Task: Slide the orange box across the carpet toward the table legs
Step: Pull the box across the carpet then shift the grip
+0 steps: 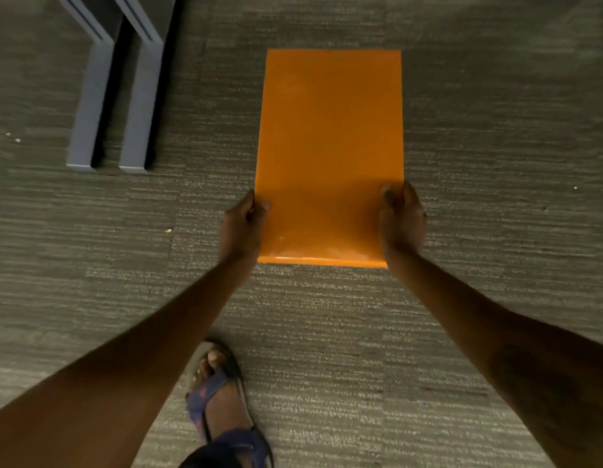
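One orange box (330,146), two grey table legs (91,106), two hands (241,228), one sandalled foot (222,400).

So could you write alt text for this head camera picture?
Seen from above, two hands, left and right, grip the near corners of a flat orange box on grey carpet. Two grey table legs stand at upper left; a sandalled foot shows below.

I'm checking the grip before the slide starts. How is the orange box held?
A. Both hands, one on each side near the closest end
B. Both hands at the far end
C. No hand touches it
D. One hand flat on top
A: the left hand and the right hand clasp opposite side edges of the orange box near its closest end, while the table legs stand off to the left on the carpet.
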### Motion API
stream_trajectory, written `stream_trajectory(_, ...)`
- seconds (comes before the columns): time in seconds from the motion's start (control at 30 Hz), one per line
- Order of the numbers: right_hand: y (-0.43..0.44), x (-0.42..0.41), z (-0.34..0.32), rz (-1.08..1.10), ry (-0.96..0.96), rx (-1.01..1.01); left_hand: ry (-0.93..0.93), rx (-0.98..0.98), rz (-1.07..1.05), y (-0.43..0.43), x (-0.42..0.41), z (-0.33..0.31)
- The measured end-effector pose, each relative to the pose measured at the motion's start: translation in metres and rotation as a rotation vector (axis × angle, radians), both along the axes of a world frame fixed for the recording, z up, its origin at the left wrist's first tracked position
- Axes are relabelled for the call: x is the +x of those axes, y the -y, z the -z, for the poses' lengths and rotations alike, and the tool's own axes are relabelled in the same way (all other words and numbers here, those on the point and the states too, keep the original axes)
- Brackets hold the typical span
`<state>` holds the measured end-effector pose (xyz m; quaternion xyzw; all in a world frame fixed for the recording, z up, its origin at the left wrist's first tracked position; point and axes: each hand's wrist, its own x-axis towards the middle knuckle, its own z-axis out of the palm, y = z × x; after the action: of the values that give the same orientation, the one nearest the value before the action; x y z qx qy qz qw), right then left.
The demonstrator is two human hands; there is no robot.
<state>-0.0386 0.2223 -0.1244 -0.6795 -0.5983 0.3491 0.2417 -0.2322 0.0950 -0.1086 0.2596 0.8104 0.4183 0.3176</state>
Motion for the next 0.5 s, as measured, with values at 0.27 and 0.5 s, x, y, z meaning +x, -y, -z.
stream_trajectory(0.27, -0.01, -0.06, 0.007, 0.009, -0.002, -0.001, -0.003, -0.026, -0.031, -0.01, -0.057, 0.014)
stream_trajectory(0.5, -0.011, -0.07, 0.016, -0.02, 0.026, -0.002, -0.055, -0.056, -0.028, -0.012, -0.066, 0.023)
